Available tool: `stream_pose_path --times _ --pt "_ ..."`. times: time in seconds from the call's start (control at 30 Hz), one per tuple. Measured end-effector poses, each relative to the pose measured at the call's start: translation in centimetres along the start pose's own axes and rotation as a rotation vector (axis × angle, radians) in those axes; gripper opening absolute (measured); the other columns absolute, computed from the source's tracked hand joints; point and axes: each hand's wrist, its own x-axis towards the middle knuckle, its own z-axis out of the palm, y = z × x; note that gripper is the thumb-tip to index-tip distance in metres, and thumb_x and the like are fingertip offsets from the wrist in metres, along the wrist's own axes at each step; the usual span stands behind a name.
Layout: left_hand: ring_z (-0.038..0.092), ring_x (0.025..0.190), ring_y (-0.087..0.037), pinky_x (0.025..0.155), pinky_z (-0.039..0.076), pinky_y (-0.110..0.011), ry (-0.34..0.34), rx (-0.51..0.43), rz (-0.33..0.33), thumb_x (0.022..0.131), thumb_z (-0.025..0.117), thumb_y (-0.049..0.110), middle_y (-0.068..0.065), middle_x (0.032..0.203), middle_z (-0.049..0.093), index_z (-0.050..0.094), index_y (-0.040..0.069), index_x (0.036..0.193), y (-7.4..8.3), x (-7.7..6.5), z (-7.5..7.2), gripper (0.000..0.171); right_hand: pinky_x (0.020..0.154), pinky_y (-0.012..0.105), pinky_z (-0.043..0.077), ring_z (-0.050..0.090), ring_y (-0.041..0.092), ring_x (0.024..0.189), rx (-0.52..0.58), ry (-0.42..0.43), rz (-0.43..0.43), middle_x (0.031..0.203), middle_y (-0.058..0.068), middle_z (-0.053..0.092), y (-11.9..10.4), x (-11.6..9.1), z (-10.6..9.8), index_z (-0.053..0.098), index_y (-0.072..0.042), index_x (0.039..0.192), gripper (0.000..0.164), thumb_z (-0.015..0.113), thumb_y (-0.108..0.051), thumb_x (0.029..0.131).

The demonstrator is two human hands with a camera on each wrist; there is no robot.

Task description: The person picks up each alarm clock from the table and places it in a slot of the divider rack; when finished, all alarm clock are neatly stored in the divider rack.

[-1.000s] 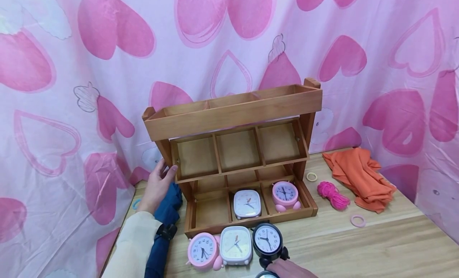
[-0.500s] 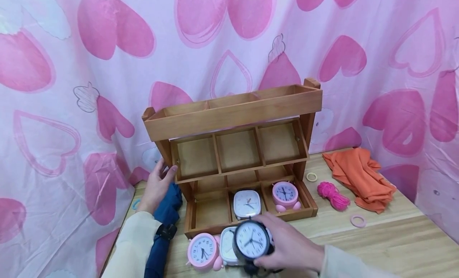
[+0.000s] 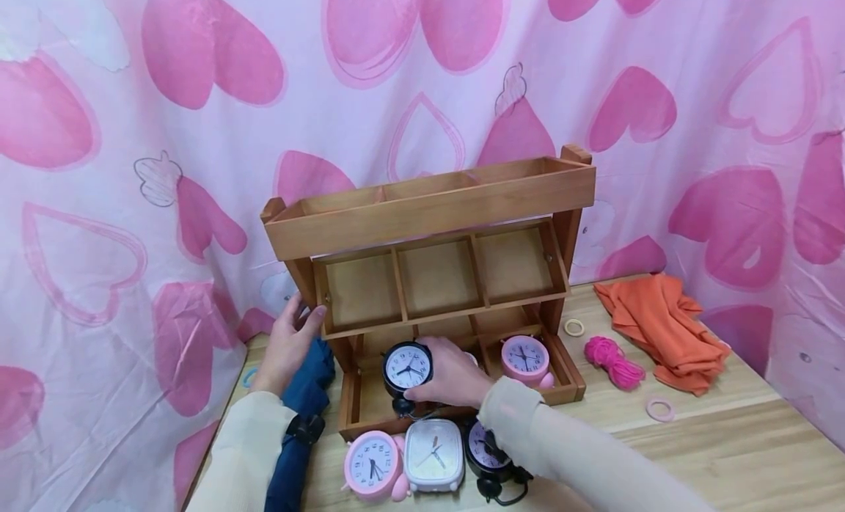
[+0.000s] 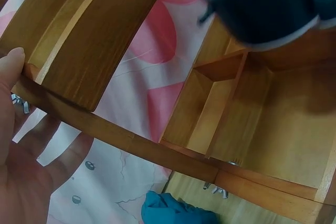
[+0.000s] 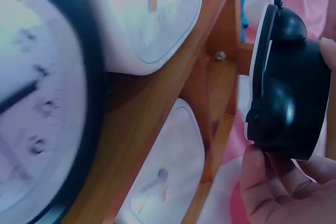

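My right hand grips a black twin-bell alarm clock, holding it upright at the left bottom compartment of a wooden shelf. In the right wrist view the fingers and thumb pinch the clock's black case from opposite sides. My left hand holds the shelf's left post; the thumb lies in front and the other fingers pass behind. A pink alarm clock stands in the right bottom compartment. The white clock in the middle one is mostly hidden by my right hand in the head view.
Before the shelf lie a pink clock, a white clock and another black clock, partly under my right sleeve. Blue cloth lies left. On the right are pink yarn, orange cloth and small rings.
My right hand has carried the black clock from the front edge of the table up and left to the left bottom compartment. My left hand stays on the shelf post.
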Motion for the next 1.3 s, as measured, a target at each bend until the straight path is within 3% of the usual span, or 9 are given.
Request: stream_pose_path --times 0.2,0.4,0.63,0.87,1.3 --pt "0.025 0.148 -0.041 0.113 0.035 -0.053 0.0 0.002 -0.005 0.096 0.049 0.058 -0.007 0.165 0.019 0.01 0.028 0.16 0.2 0.1 -0.1 0.08 0.105 0.044 0.048 0.057 0.027 0.12 -0.001 -0.002 0.047 0.14 0.015 0.052 -0.7 3.1 2.1 0.043 -0.005 0.146 0.095 0.089 -0.038 0.069" --pt "0.026 0.148 -0.04 0.113 0.036 -0.053 -0.009 -0.006 -0.004 0.098 0.049 0.055 -0.008 0.165 0.02 0.011 0.028 0.16 0.3 -0.1 0.0 0.077 0.101 0.042 0.051 0.06 0.028 0.115 -0.053 0.001 0.099 0.143 0.018 0.05 -0.8 4.6 4.0 0.043 -0.006 0.145 0.095 0.089 -0.038 0.069" --pt "0.023 0.149 -0.041 0.114 0.034 -0.055 -0.016 -0.021 -0.009 0.1 0.048 0.05 -0.011 0.165 0.017 0.011 0.023 0.16 0.1 0.4 0.0 0.075 0.097 0.043 0.053 0.058 0.032 0.115 -0.171 0.023 0.097 0.137 0.019 0.051 -1.4 5.1 5.2 0.047 -0.005 0.14 0.09 0.088 -0.043 0.068" --pt "0.022 0.149 -0.041 0.114 0.033 -0.055 -0.017 -0.023 -0.015 0.101 0.048 0.048 -0.01 0.166 0.016 0.008 0.025 0.16 0.2 0.2 -0.1 0.075 0.094 0.042 0.056 0.06 0.029 0.112 -0.253 -0.023 0.112 0.132 0.015 0.054 -2.3 5.1 6.2 0.047 -0.008 0.14 0.089 0.087 -0.044 0.069" --pt "0.024 0.149 -0.04 0.114 0.035 -0.053 -0.007 -0.012 -0.013 0.099 0.048 0.053 -0.007 0.166 0.017 0.009 0.027 0.16 0.7 -0.2 0.0 0.077 0.097 0.043 0.051 0.051 0.032 0.123 -0.477 -0.014 -0.02 0.136 0.013 0.054 -1.4 4.6 7.6 0.049 -0.009 0.138 0.094 0.088 -0.052 0.064"
